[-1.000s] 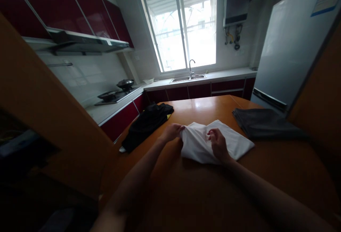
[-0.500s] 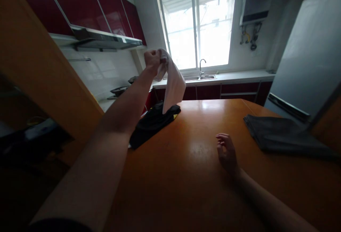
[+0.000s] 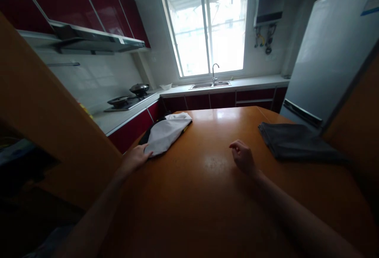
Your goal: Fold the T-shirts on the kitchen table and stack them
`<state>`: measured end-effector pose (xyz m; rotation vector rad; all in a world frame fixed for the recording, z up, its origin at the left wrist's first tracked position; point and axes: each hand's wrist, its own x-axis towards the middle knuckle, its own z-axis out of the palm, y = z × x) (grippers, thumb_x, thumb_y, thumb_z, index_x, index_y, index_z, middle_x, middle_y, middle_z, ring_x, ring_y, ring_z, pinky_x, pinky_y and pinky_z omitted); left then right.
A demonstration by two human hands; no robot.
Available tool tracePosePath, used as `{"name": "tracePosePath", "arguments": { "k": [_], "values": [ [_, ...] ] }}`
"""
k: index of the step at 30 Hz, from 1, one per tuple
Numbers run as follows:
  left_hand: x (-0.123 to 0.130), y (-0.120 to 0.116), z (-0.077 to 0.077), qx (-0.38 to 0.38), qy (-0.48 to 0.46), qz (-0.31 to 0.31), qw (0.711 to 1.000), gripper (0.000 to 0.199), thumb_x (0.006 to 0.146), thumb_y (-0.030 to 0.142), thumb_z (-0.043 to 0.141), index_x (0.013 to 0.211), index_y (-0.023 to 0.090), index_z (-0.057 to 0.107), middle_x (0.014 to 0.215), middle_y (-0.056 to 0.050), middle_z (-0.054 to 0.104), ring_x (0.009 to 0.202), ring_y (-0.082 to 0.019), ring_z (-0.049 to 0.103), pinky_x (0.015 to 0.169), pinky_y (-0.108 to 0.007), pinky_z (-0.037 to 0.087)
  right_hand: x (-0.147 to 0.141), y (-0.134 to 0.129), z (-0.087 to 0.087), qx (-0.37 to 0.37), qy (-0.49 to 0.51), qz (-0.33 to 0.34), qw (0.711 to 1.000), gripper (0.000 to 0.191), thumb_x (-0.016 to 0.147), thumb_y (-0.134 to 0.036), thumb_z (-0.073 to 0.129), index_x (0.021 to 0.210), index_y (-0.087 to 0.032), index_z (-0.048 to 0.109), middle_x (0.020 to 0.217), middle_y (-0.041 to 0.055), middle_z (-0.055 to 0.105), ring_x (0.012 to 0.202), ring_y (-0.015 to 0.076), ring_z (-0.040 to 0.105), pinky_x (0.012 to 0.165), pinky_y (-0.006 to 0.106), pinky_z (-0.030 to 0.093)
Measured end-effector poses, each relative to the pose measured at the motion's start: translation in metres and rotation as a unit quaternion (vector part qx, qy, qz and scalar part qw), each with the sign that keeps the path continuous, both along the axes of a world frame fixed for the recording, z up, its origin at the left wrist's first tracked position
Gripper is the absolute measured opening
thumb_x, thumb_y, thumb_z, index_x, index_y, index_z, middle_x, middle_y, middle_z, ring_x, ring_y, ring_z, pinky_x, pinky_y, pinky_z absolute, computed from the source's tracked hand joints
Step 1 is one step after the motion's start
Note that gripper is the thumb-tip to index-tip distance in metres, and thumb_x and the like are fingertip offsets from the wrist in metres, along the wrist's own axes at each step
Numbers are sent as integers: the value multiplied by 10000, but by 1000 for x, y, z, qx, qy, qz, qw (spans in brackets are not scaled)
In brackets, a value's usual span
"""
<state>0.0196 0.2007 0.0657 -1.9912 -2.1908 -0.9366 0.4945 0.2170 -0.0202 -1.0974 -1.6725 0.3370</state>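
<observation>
A white garment [image 3: 168,131], its kind not clear, lies spread over a folded black garment [image 3: 145,136] at the left side of the wooden table [image 3: 207,195]. My left hand [image 3: 136,157] reaches to the near end of the white cloth, with fingers apart and touching its edge. Only dark margins of the black garment show, with a bit of yellow by its right side. Over the middle right of the table is my right hand [image 3: 243,157], its fingers curled in and nothing seen in them.
Folded dark grey cloth [image 3: 299,143] rests on the table's right side. Behind the table runs a counter with a sink [image 3: 210,85] and faucet. Pans [image 3: 139,88] sit on the stove at left. A fridge [image 3: 328,49] stands at right.
My left hand has come down and nearer, from holding the white garment up in the air to touching it laid over the black one. My right hand's fingers have curled more.
</observation>
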Motion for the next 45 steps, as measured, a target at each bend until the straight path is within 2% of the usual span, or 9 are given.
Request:
{"name": "tracePosePath", "arguments": {
  "k": [4, 9, 17, 21, 25, 31, 35, 39, 45],
  "values": [
    [21, 8, -21, -43, 26, -49, 998, 380, 697, 535, 591, 892, 239, 729, 1022, -97, 763, 1002, -356, 697, 890, -407, 533, 67, 32, 23, -55, -59, -196, 977, 290, 848, -139, 449, 1016, -150, 685, 1028, 123, 689, 953, 233, 624, 860, 328, 463],
    [93, 17, -57, -17, -37, -189, 981, 353, 810, 504, 515, 891, 233, 726, 997, -77, 765, 948, -291, 715, 862, -374, 558, 160, 28, 14, -163, -147, -461, 860, 354, 901, -167, 451, 1177, -113, 667, 1212, 206, 619, 1180, 346, 511, 968, 479, 375],
    [142, 6, -98, -38, -135, -268, 953, 403, 894, 460, 531, 1184, 204, 646, 954, -58, 747, 799, -219, 730, 749, -336, 584, 166, 26, 6, -207, -165, -433, 862, 290, 953, -229, 433, 1013, -110, 690, 1065, 200, 646, 1002, 305, 590, 846, 412, 409],
    [136, 5, -98, -10, -159, -256, 953, 341, 930, 453, 523, 1132, 213, 655, 934, -43, 742, 815, -213, 726, 735, -326, 582, 100, 19, 20, -143, -188, -333, 913, 228, 974, -284, 459, 911, -183, 653, 1008, 98, 648, 913, 213, 600, 785, 297, 414],
    [142, -3, -86, 71, -136, -272, 950, 309, 967, 433, 520, 1136, 214, 657, 1081, -80, 709, 988, -228, 686, 836, -356, 569, -6, -31, 19, -36, -188, -38, 981, 207, 969, -225, 465, 808, -196, 592, 872, 56, 609, 793, 177, 582, 745, 277, 425],
    [162, -33, -74, 54, 20, -447, 893, 644, 907, 533, 635, 1476, 284, 467, 1396, -116, 542, 1281, -280, 516, 1087, -428, 443, -94, -135, 17, -36, -178, 387, 904, 127, 918, -155, 543, 944, -209, 656, 1011, 41, 645, 883, 147, 616, 778, 230, 488],
    [172, -41, -75, 2, 116, -457, 882, 319, 981, 406, 562, 1268, 324, 674, 1070, -48, 665, 968, -195, 629, 905, -324, 512, -91, -140, 37, 57, -76, 447, 889, 226, 926, -110, 505, 1050, -219, 659, 1034, 44, 651, 847, 129, 621, 737, 223, 495],
    [174, -14, -32, -52, 176, -415, 891, 275, 1017, 327, 478, 1116, 321, 734, 990, -10, 708, 853, -154, 659, 788, -245, 488, -52, -83, 55, 140, 57, 203, 967, 200, 935, -143, 498, 1035, -223, 651, 971, 49, 638, 901, 179, 608, 788, 303, 491],
    [184, 99, 128, 6, 151, -145, 978, 257, 975, 223, 482, 915, 149, 720, 905, -127, 717, 904, -235, 675, 817, -312, 464, 36, 10, 2, 78, 124, -148, 978, 249, 849, -250, 485, 1039, -171, 625, 1037, 91, 570, 825, 209, 556, 706, 342, 481]
  ]
}}
